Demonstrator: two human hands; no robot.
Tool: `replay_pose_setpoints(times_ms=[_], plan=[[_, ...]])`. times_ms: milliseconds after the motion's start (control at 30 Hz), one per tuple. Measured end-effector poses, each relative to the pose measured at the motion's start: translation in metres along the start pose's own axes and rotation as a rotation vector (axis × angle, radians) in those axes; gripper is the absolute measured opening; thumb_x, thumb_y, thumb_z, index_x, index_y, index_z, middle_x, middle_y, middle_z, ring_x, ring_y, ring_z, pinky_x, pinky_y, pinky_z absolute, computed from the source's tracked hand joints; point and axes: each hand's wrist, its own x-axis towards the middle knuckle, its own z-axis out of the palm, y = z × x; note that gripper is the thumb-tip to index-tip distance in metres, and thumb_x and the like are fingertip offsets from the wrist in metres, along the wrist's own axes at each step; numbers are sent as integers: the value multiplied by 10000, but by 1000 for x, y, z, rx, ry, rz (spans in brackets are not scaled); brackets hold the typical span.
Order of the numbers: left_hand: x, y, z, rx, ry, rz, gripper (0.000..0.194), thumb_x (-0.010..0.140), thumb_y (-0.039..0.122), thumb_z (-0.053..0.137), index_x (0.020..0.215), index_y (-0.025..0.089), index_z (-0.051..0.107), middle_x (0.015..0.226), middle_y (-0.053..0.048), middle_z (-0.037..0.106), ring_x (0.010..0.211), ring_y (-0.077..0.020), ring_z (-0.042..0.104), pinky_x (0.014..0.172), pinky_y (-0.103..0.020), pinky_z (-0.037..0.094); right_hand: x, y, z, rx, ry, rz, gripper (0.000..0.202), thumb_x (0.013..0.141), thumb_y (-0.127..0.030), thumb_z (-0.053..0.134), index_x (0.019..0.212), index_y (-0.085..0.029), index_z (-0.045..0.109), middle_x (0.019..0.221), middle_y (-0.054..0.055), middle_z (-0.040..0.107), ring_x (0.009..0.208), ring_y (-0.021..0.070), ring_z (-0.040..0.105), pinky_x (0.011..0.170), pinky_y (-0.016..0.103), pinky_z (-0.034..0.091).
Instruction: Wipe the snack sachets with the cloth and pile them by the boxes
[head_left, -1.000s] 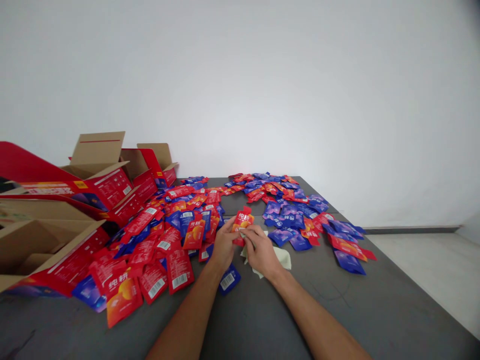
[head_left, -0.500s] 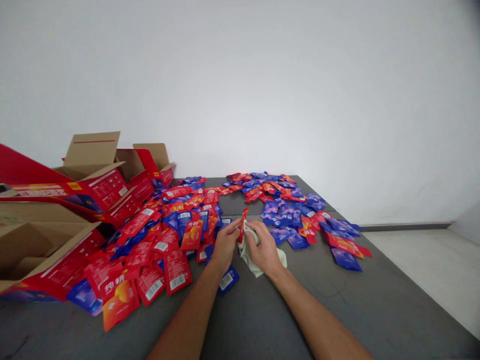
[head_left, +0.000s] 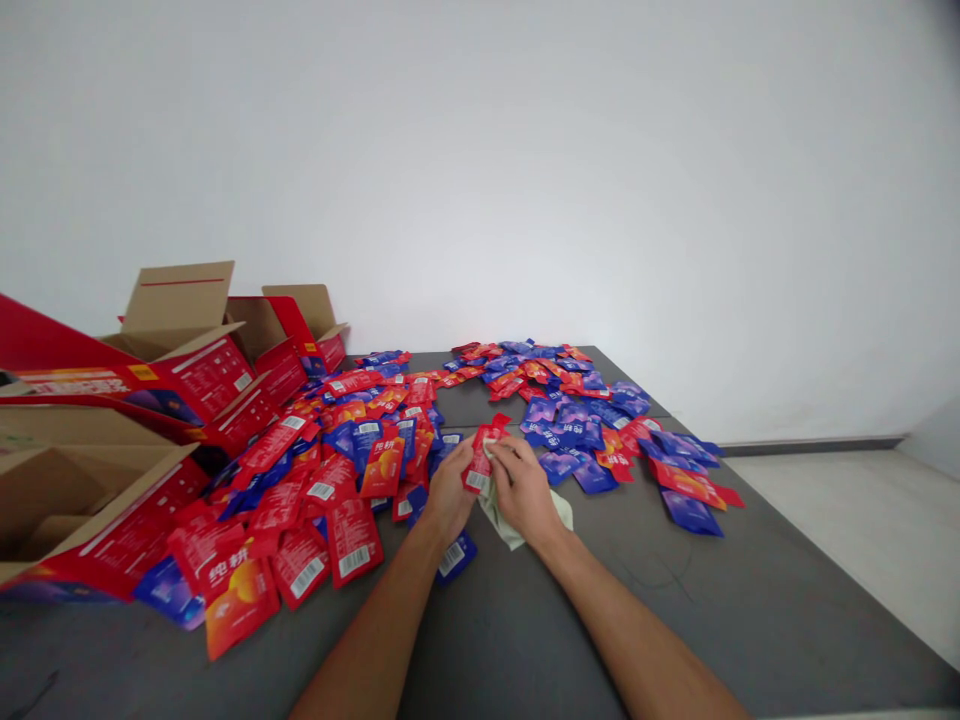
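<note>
A red packet (head_left: 478, 470) with its barcode side up is held between my hands over the dark table. My left hand (head_left: 450, 492) grips it by the left side. Closed on a pale green cloth (head_left: 561, 510), my right hand (head_left: 523, 490) presses a bit of the cloth against the packet's upper right part. The rest of the cloth hangs under and beside my right hand. Just below my left hand lies a blue packet (head_left: 456, 558), partly covered by the wrist.
Red and blue packets (head_left: 356, 540) are heaped on the left, beside open red cartons (head_left: 135, 520). More packets (head_left: 559, 430) spread over the table (head_left: 540, 640) at the back and right. A white wall stands behind.
The red packet has turned from edge-on to show its flat barcode side. My right hand's cloth has shifted onto that face, and my left hand has rotated with the packet.
</note>
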Motion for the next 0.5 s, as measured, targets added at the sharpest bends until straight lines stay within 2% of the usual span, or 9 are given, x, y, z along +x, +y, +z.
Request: replay_pose_setpoints(times_ms=[133,233,333,500], plan=[[-3,0,2,68,-23,-59,419,806,295,680,1195,139,677,1176,-123,704,1006,-256,681,898,-359,511,4,6,-8,-58,113,54,352,977,-191,428,1256,-229,640,1212,122,595,1153,231,554,1035,432,462],[-3,0,2,76,-21,-58,427,789,286,688,1185,126,686,1169,-134,708,1017,-266,679,930,-373,497,4,7,-9,-80,117,61,354,976,-191,428,1261,-220,635,1214,125,595,1160,234,552,1041,436,459],[-2,-1,0,66,-8,-36,434,773,252,682,1191,135,687,1148,-123,717,1039,-255,672,944,-360,489,2,4,-4,-59,35,23,335,967,-178,443,1231,-207,647,1211,126,604,1155,230,560,1030,418,471],[1,-6,0,149,60,56,443,746,208,648,1185,169,695,1101,-83,734,1031,-228,665,927,-339,486,-3,-9,4,-60,-188,-53,315,936,-122,449,1134,-203,680,1156,104,644,1111,216,580,999,374,484]])
